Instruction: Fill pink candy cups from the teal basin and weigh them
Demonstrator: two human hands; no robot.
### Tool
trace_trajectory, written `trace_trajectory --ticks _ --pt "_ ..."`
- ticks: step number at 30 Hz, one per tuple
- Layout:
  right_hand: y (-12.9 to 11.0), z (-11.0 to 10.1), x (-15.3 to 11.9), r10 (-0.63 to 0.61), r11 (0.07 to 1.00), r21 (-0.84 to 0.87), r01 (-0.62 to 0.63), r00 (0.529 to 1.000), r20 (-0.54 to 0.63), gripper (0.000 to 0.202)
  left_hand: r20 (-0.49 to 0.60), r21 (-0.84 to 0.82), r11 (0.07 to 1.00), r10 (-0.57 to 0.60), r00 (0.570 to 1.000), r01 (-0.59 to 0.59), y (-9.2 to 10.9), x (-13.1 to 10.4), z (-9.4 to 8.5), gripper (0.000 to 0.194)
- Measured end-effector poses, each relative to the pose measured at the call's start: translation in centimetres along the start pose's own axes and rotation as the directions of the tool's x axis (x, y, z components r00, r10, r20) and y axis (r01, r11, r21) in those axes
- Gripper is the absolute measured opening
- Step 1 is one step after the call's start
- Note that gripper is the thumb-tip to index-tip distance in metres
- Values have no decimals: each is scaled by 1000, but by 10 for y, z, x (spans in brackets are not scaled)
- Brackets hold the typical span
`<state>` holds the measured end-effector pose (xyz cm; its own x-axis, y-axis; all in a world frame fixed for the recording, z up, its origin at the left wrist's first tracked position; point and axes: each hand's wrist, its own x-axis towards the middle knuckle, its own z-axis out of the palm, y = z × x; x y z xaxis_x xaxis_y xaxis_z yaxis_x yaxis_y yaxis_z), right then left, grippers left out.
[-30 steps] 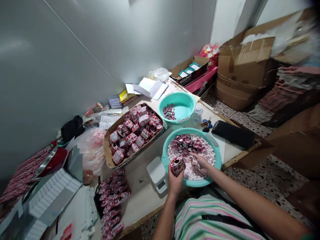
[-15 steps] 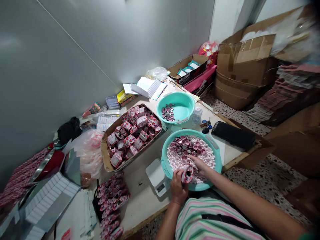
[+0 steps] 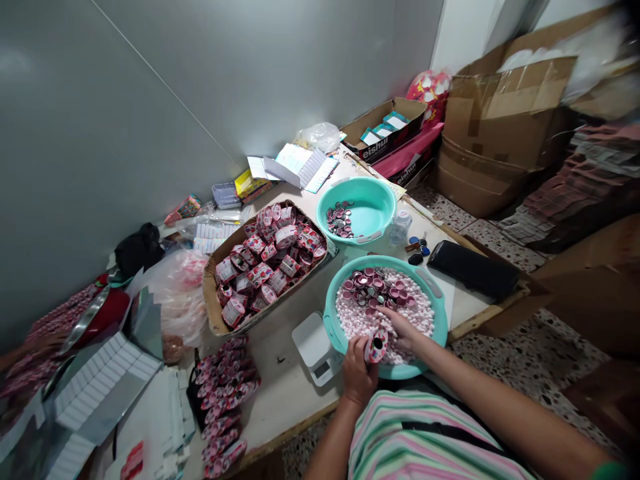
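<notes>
My left hand (image 3: 358, 367) is closed around a small red-and-white printed package (image 3: 376, 345) with a dark round opening, at the front of a turquoise basin (image 3: 330, 321). Inside that basin lie many pale pink beads (image 3: 350, 321) with a heap of pink-rimmed round pieces (image 3: 371, 283) on top. My right hand (image 3: 400, 328) reaches into the basin from the right, its fingers at the near edge of the heap. What its fingertips hold, if anything, is too small to make out.
Behind stands a second turquoise basin (image 3: 377, 200) with some round pieces. A carton of packages (image 3: 213, 313), a white scale (image 3: 313, 347) and rows of packages (image 3: 225, 400) are on the left. A black case (image 3: 473, 270) lies right. Another person's arm (image 3: 25, 350) shows far left.
The view has shifted slightly. Another person's arm has appeared at the far left. My hands have stayed almost where they were over the basin.
</notes>
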<state>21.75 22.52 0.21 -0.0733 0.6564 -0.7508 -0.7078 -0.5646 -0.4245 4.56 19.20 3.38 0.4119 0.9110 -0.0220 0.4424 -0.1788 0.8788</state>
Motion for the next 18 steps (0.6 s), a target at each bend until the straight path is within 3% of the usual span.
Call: trace_trajectory --ticks 5,13,18 --pt "-15 -4 -9 42 984 173 -47 999 29 20 -9 10 1000 -23 1000 23 15 5 -2 38" --pt "-44 21 -38 -142 928 356 110 988 65 24 -47 -39 985 -167 985 166 30 14 4 36" --pt "-47 36 -51 -241 907 368 206 969 52 27 15 26 988 -154 988 154 36 14 8 39"
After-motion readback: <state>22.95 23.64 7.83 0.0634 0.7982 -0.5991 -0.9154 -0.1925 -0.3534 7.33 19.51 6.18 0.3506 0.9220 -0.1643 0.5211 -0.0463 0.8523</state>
